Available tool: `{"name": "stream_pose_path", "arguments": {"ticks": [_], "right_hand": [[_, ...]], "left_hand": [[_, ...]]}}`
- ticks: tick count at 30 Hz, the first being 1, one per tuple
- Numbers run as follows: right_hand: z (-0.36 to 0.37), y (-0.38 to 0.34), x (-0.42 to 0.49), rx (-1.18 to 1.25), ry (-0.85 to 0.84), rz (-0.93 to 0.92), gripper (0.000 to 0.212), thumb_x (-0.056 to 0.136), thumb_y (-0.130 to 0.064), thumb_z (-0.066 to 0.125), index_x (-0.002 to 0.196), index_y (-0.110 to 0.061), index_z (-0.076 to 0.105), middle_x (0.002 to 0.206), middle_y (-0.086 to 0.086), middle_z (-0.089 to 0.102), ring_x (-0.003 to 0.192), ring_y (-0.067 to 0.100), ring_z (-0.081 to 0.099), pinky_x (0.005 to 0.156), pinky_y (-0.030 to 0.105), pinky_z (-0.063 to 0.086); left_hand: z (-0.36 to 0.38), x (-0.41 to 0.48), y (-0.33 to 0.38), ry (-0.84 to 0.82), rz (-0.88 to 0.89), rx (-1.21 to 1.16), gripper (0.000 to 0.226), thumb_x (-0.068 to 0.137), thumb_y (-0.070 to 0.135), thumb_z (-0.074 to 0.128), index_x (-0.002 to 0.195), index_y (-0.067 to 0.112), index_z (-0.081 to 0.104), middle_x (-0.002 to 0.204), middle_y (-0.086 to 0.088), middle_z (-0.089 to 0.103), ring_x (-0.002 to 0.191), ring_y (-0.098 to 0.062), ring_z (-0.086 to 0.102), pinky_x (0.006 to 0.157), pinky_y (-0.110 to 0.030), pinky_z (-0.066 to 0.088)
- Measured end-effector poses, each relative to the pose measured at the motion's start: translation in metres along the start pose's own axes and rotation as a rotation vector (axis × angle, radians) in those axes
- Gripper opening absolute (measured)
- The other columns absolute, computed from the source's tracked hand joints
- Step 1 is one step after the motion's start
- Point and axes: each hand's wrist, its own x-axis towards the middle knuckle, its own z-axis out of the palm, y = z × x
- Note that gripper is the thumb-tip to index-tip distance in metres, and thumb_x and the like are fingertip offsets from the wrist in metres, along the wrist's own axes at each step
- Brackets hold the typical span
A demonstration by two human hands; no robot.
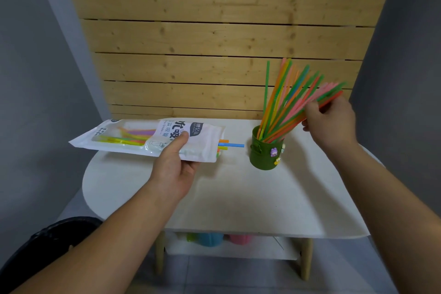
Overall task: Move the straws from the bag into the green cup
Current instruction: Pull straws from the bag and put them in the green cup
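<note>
My left hand (pixel 175 167) grips a white plastic straw bag (pixel 148 138) and holds it flat just above the white table, its mouth facing right. A few straw ends (pixel 230 145), blue, orange and yellow, poke out of the mouth; more straws show through the bag's clear window. The green cup (pixel 266 154) stands upright to the right of the bag, with small figures stuck on its side. Several coloured straws (pixel 284 102) lean in the cup, fanned to the right. My right hand (pixel 329 122) is closed around the upper part of a bundle of them.
The white round-cornered table (pixel 238 198) stands against a wooden plank wall (pixel 214 43). A lower shelf holds green, blue and pink cups (pixel 214 238). Grey walls stand on both sides. A dark object (pixel 47 246) sits at the lower left by the table.
</note>
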Motion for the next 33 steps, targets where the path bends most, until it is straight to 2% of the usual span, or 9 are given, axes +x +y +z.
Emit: {"name": "stream_pose_path", "arguments": {"ticks": [3,7,9,11,15,18,21,26,33], "right_hand": [[0.007,0.004,0.000,0.086,-0.004,0.042,0.022,0.087,-0.021,0.056,0.084,-0.001,0.064,0.073,0.019,0.067,0.066,0.034,0.067,0.061,0.047,0.059],[0.012,0.012,-0.004,0.182,-0.042,0.108,0.017,0.091,-0.017,0.064,0.074,-0.015,0.065,0.068,0.011,0.066,0.057,0.020,0.063,0.055,0.034,0.056],[0.012,0.017,-0.008,0.223,-0.059,0.121,0.015,0.089,-0.019,0.071,0.085,-0.006,0.066,0.074,0.014,0.068,0.058,0.018,0.067,0.057,0.035,0.061],[0.011,0.024,-0.011,0.232,-0.076,0.133,0.029,0.085,-0.024,0.076,0.097,0.001,0.065,0.081,0.016,0.070,0.060,0.017,0.070,0.062,0.038,0.063],[0.006,0.032,-0.020,0.243,-0.111,0.184,0.037,0.083,-0.023,0.078,0.107,-0.003,0.059,0.086,0.016,0.068,0.067,0.023,0.073,0.073,0.047,0.063],[0.005,0.030,-0.030,0.309,-0.154,0.304,0.049,0.081,-0.019,0.080,0.116,-0.002,0.050,0.080,0.008,0.060,0.067,0.025,0.070,0.077,0.050,0.061],[0.005,0.025,-0.039,0.311,-0.258,0.465,0.055,0.080,-0.025,0.081,0.116,-0.001,0.048,0.088,0.012,0.059,0.070,0.031,0.069,0.078,0.051,0.061],[0.004,0.016,-0.057,0.273,-0.503,0.536,0.034,0.089,-0.031,0.072,0.097,0.001,0.060,0.085,0.016,0.063,0.071,0.030,0.066,0.071,0.044,0.062],[0.031,-0.012,-0.079,0.628,-0.620,0.556,0.021,0.093,-0.027,0.066,0.101,-0.008,0.068,0.094,0.016,0.064,0.065,0.021,0.067,0.062,0.031,0.058]], "left_hand": [[-0.001,0.000,0.001,0.008,-0.003,0.008,0.022,0.093,0.007,0.067,0.113,0.015,0.063,0.104,-0.004,0.079,0.085,-0.016,0.078,0.067,-0.034,0.064],[0.001,0.000,0.000,-0.005,-0.001,0.018,0.020,0.093,0.007,0.066,0.112,0.015,0.064,0.103,-0.002,0.079,0.083,-0.015,0.078,0.068,-0.034,0.064],[0.002,0.000,-0.001,-0.013,-0.002,0.016,0.018,0.094,0.007,0.066,0.110,0.015,0.064,0.098,-0.002,0.080,0.082,-0.015,0.078,0.067,-0.033,0.064],[0.004,-0.001,-0.002,-0.022,-0.005,0.018,0.017,0.094,0.007,0.066,0.109,0.015,0.065,0.096,-0.001,0.080,0.082,-0.015,0.077,0.068,-0.033,0.064],[0.007,-0.003,-0.003,-0.028,-0.005,0.012,0.021,0.093,0.007,0.066,0.112,0.015,0.064,0.105,-0.003,0.078,0.086,-0.016,0.077,0.068,-0.035,0.064],[0.008,-0.004,-0.004,-0.031,-0.002,0.007,0.026,0.092,0.006,0.067,0.117,0.016,0.063,0.106,-0.005,0.079,0.088,-0.017,0.078,0.068,-0.036,0.064],[0.009,-0.005,-0.003,-0.029,-0.003,0.004,0.033,0.092,0.007,0.068,0.123,0.015,0.062,0.107,-0.004,0.079,0.091,-0.018,0.077,0.069,-0.036,0.064],[0.010,-0.007,-0.005,-0.044,-0.006,0.014,0.034,0.092,0.007,0.068,0.125,0.015,0.062,0.108,-0.004,0.078,0.089,-0.017,0.077,0.065,-0.035,0.064],[0.011,-0.006,-0.007,-0.088,0.020,0.074,0.024,0.092,0.009,0.068,0.113,0.020,0.064,0.101,-0.001,0.080,0.089,-0.017,0.077,0.078,-0.042,0.062]]}}
